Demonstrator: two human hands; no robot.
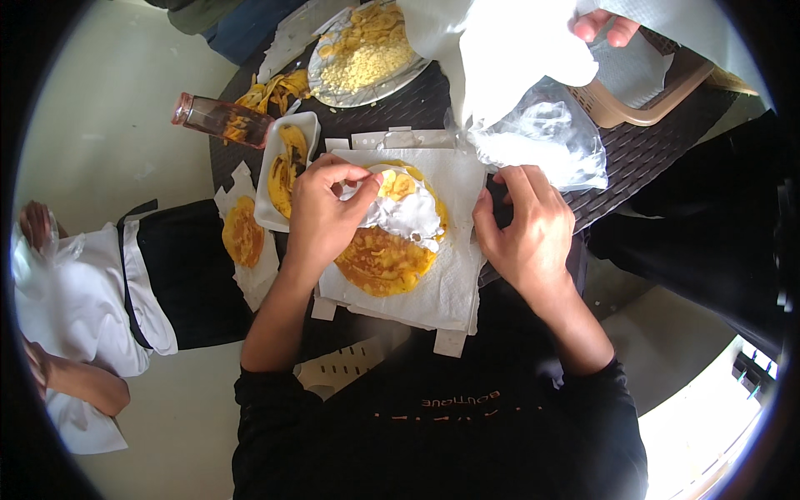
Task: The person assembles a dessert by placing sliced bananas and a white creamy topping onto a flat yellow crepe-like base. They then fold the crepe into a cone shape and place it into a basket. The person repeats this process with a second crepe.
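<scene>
A browned yellow pancake (382, 265) lies on a sheet of white paper towel (460, 279) in front of me. White cream (417, 220) covers its far half, and a few banana slices (403, 187) sit on the cream. My left hand (323, 212) is over the pancake's left side, thumb and forefinger pinching a banana slice (386, 182) at the edge of the cream. Just off the towel's right edge is my right hand (531, 227), fingers bent, with a gap between thumb and forefinger and nothing visible in it.
Left of the towel stand a white dish (274, 204) of bananas, a tilted glass bottle (221, 119) and another pancake (243, 232) on paper. Farther off are a plate (367, 96) of chopped yellow food, a clear plastic bag (546, 142) and a brown basket (637, 112). Other people stand nearby.
</scene>
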